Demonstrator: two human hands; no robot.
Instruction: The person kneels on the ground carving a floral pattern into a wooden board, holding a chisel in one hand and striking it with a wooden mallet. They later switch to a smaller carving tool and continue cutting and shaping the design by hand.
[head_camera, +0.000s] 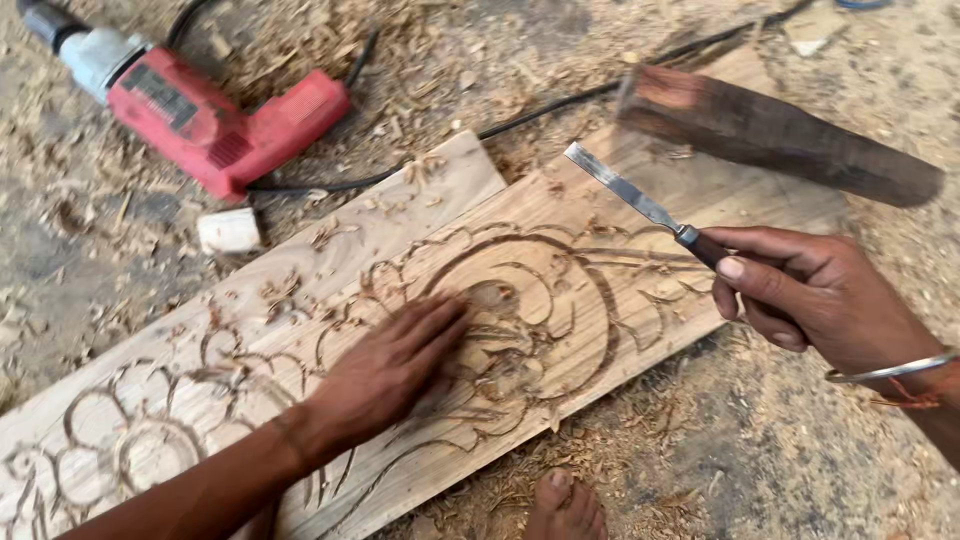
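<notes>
- I see the left hand (390, 365) flat on the carved plank (560, 240), fingers spread, its grip wide and holding nothing.
- The right hand (820, 295) has its grip closed around the chisel (640, 200), blade up above the plank.
- The plank lies on the floor (780, 450), which is all sawdust and wood chips.
- A mallet (770, 135) rests across the far end of the plank.
- A red drill (200, 115) with a black cable (540, 105) lies beyond, and a bare foot (565, 505) near the plank's edge.

Pale wooden plank (560, 200) carved with floral scrolls; red drill (200, 115); dark brown mallet (775, 135).
</notes>
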